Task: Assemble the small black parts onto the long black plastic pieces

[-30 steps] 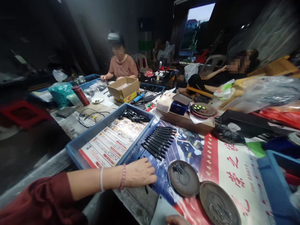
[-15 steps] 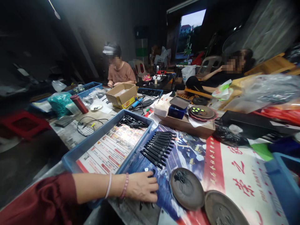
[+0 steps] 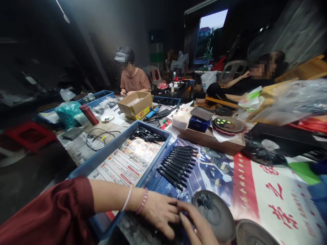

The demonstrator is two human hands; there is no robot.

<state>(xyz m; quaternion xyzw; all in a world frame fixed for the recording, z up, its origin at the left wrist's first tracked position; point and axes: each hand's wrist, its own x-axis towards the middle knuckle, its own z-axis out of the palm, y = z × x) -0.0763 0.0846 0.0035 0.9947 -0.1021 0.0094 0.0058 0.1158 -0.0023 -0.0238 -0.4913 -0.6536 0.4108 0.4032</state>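
My left hand [image 3: 161,211], with a white band and a pink beaded bracelet on the wrist, reaches over the table's near edge. Its fingers curl down over small dark pieces that I cannot make out. Beside it my right hand [image 3: 198,226] has its fingers bent, nearly touching the left, around something dark and mostly hidden. Just beyond both hands lies a neat row of slim black parts with round ends [image 3: 177,165]. A dark round dish [image 3: 219,219] with a raised design sits against my right hand, and a second dish [image 3: 252,233] is nearer.
A blue tray [image 3: 81,173] lined with printed paper holds more black parts [image 3: 147,134]. A printed poster [image 3: 268,190] covers the right side. Further back stand a cardboard box [image 3: 135,105] and a wooden box [image 3: 217,143]. A co-worker [image 3: 135,80] sits opposite; another person [image 3: 237,86] reclines at right.
My right hand has come into view from below and met the left. My left hand has shifted slightly right and down. The camera view has moved a little.
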